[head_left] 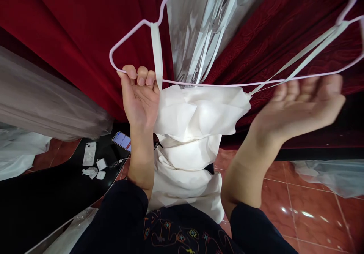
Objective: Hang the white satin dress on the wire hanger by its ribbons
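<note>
A pale pink hanger (218,85) stretches across the upper view, its top out of frame. From it hangs a white garment (196,113), falling in folds towards my lap. One white strap (156,52) loops over the hanger's left notch; the other strap (309,51) slants from the right notch to the garment. My left hand (140,98) is closed, its fingers curled over the lower bar beside the left strap. Palm up, my right hand (298,106) has its fingers half bent and apart, just under or against the bar's right part; contact is unclear.
Dark red curtains (79,30) and a silvery sheer cloth (196,30) hang ahead. A black table (71,185) at left bears a white phone (90,154), a lit phone (121,140) and a charger (101,164). Sheer fabric (330,176) lies on red tiles (313,212).
</note>
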The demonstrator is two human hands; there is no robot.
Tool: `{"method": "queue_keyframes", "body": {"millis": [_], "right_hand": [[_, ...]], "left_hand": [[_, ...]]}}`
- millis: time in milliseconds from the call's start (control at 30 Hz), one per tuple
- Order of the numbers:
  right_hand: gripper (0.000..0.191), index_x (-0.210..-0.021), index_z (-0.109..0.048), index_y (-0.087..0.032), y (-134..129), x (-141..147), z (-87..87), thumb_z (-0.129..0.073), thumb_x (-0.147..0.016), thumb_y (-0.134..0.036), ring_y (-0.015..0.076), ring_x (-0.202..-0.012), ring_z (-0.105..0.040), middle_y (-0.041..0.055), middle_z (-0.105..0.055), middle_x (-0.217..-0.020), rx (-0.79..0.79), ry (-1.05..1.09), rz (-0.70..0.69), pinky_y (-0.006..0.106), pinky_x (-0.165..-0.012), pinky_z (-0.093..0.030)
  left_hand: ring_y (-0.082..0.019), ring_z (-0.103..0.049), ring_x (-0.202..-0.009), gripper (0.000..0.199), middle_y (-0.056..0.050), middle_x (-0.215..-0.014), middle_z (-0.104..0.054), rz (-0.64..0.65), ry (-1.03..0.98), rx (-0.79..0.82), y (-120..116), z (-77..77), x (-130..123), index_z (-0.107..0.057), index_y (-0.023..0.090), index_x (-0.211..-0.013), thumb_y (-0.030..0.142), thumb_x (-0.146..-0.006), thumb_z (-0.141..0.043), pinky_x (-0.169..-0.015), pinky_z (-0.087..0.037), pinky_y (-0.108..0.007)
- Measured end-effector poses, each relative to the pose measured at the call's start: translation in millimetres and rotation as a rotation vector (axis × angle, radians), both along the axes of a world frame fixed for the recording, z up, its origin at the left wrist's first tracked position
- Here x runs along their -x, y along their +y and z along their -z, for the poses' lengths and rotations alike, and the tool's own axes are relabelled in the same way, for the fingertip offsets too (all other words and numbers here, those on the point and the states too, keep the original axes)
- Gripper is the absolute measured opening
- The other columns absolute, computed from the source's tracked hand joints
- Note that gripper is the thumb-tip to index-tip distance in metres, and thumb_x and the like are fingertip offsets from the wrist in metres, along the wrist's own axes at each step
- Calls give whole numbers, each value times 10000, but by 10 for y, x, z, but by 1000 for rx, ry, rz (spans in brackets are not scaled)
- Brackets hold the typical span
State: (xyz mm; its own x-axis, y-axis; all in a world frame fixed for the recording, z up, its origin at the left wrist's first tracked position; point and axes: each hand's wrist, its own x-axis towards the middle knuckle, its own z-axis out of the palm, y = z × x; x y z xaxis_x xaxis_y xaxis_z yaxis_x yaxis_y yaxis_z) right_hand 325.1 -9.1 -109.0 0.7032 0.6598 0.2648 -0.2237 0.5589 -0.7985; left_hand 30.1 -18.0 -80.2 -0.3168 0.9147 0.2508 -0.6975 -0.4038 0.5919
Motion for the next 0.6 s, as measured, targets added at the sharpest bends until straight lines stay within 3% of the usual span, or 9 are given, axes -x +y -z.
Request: {"method": "queue_keyframes", "body": {"millis": [100,200,267,433,600], "right_hand": [[545,-922,-701,-179,145,331,-41,-368,-948,-609,112,-776,-692,44,-641,-876,-95,188,-232,316,-732,-614],[538,-780,-648,-203,213,400,-132,-389,-978,-631,95,-600,-630,-12,-533,-644,-243,167,-327,256,-546,-540],[504,-683,-558,-210,205,370,-166,-448,-983,-599,87,-528,-575,-41,-402,-553,-294,160,-357,240,-506,-512],[540,-594,-322,-199,209,378,-137,-438,-1009,-525,81,-452,-434,-46,-164,-515,-280,158,-463,240,-508,-501],[593,-617,-180,-185,239,531,-58,-596,-937,-462,73,-488,-418,-43,-143,-532,-257,159,-541,243,-579,-523]], "left_hand": [[-153,-609,-751,380,-8,-738,-530,-43,32,51,-16,-32,-17,-513,252,-805,370,-1128,-351,-880,-576,-283],[-118,-598,-718,426,9,-735,-506,-13,9,33,-23,-40,-33,-505,237,-805,337,-1148,-272,-863,-582,-244],[-94,-605,-726,433,19,-745,-501,15,-3,17,-24,-25,-42,-505,227,-813,311,-1153,-250,-872,-572,-212],[-130,-695,-1016,321,-5,-928,-645,-63,148,59,-24,38,-48,-578,256,-907,359,-1120,-360,-1077,-517,-272],[-197,-639,-1271,262,-51,-1250,-706,-173,363,45,-121,36,-68,-692,247,-1175,300,-1079,-454,-1195,-422,-366]]}}
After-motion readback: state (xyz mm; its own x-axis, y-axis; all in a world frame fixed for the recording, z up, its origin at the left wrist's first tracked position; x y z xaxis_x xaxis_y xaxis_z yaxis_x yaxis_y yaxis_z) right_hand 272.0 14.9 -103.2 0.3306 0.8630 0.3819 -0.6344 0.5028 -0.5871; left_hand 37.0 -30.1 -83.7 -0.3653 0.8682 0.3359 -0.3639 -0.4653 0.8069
